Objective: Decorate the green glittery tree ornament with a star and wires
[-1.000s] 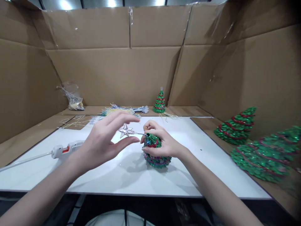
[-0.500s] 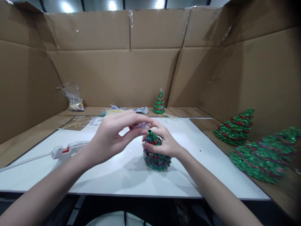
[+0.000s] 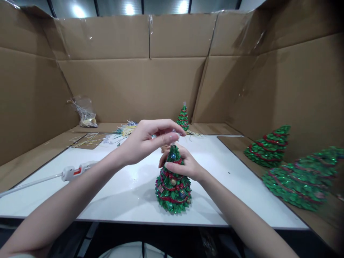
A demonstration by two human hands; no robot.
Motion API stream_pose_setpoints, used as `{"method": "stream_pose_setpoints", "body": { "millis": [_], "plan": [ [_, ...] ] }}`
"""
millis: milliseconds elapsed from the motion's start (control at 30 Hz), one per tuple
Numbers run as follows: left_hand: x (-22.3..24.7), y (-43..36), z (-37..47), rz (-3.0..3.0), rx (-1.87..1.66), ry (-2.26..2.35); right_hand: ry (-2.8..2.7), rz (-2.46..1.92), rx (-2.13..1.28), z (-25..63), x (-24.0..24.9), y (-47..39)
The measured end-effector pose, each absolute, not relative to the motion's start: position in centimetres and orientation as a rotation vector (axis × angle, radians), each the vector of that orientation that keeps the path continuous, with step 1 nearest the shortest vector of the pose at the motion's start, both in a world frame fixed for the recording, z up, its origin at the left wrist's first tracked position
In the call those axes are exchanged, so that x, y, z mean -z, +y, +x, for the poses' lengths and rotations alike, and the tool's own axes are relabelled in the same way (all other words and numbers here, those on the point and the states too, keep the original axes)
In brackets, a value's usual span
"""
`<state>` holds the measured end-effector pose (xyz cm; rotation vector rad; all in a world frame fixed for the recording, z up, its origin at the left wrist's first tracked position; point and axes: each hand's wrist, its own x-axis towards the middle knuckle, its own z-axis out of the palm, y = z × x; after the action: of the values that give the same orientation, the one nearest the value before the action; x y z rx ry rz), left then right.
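Observation:
A small green Christmas tree (image 3: 174,193) with red garland and coloured ornaments stands upright on the white board (image 3: 129,193) in front of me. My right hand (image 3: 185,163) is wrapped around its upper part, with the thumb across the front. Just over the tip, my left hand (image 3: 153,138) pinches a small clear star topper (image 3: 173,132) between thumb and fingers. The fingers partly hide the star. Its lower end is at the tree's tip; whether it is seated in the hole I cannot tell.
A white glue gun (image 3: 76,172) lies at left, partly behind my left forearm. Wire bundles (image 3: 125,129), a star-topped tree (image 3: 183,116) and a plastic bag (image 3: 87,114) are at the back. Two larger-looking trees (image 3: 268,147) stand at right. Cardboard walls (image 3: 120,86) surround the board.
The tree has come nearer to me and turned more upright, its tip now under the star. My left hand has moved right and up, bringing the star over the tip.

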<state>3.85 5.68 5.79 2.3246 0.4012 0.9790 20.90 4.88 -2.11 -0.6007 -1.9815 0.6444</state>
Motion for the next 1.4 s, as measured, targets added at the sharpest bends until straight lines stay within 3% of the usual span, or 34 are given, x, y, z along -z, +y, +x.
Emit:
{"method": "stream_pose_setpoints", "body": {
  "millis": [533,967,1400],
  "plan": [
    [-4.9,6.8,2.8,2.156,-0.768,0.408,-2.010,-0.616,-0.823,19.6,2.8,5.5],
    [-3.9,7.8,0.6,2.225,-1.024,0.468,-2.060,-0.476,-1.243,18.2,2.8,8.2],
    [-4.1,7.3,0.3,2.381,-1.008,0.627,-1.973,-0.703,-0.893,16.6,3.5,7.5]
  ]
}}
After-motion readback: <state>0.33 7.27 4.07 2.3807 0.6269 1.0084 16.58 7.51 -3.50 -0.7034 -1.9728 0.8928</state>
